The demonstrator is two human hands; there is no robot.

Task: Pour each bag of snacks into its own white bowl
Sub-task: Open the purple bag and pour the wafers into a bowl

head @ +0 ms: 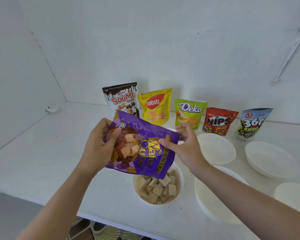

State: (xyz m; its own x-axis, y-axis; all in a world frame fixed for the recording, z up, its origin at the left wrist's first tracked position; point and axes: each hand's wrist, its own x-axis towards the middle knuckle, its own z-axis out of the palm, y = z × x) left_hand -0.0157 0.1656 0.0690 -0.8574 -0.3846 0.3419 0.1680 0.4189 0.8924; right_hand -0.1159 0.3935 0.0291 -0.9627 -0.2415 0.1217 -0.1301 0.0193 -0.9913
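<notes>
A purple wafer cube bag (pixel 145 146) hangs tipped mouth-down over a white bowl (pixel 180 174) that holds several beige wafer cubes (pixel 158 188). My left hand (pixel 100 144) grips the bag's upper left side. My right hand (pixel 184 146) pinches its right edge near the top. Along the back wall stand the Soomi bag (pixel 121 98), the yellow Nabati bag (pixel 155 106), the green Deko bag (pixel 189 113), the red Nips bag (pixel 218 121) and the A1 360 bag (pixel 251 123).
Empty white bowls sit to the right: one behind my right hand (pixel 216 148), one under my right forearm (pixel 213 203), one far right (pixel 270 158) and one at the frame's right edge (pixel 293 194). The white table's front edge (pixel 111 220) runs below, over a patterned floor.
</notes>
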